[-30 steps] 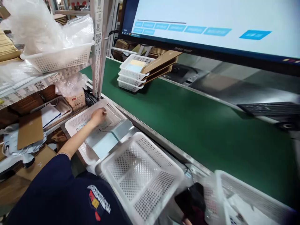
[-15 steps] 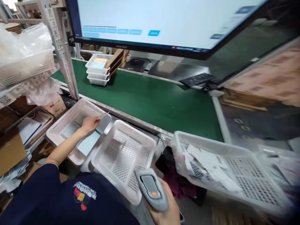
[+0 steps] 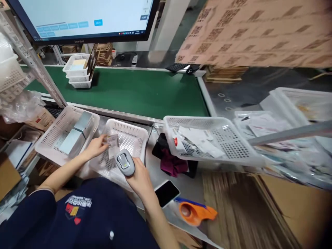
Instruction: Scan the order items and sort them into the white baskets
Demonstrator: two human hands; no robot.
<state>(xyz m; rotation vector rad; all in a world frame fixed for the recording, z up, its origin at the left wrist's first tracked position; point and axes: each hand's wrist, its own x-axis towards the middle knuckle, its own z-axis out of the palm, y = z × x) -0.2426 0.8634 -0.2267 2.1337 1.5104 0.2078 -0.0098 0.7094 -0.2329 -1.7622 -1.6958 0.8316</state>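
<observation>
My left hand (image 3: 96,147) pinches a small printed label slip (image 3: 113,141) and holds it over the middle white perforated basket (image 3: 136,131). My right hand (image 3: 140,178) grips a grey handheld barcode scanner (image 3: 125,163) with an orange button, its head pointing at the slip. To the left stands another white basket (image 3: 52,133) with a flat silver-grey packet (image 3: 75,133) lying in it. On the right, a third white basket (image 3: 223,138) holds several printed papers and bagged items.
A green conveyor belt (image 3: 145,91) runs behind the baskets, with a stack of white baskets (image 3: 77,71) on it under a large monitor (image 3: 85,17). A black phone (image 3: 166,193), an orange tape dispenser (image 3: 193,211) and a dark cloth (image 3: 172,162) lie on the metal bench. Shelving stands at left.
My left hand lifted the slip out of the left basket and brought it over the middle basket. My right hand raised the scanner to it. My head turned right.
</observation>
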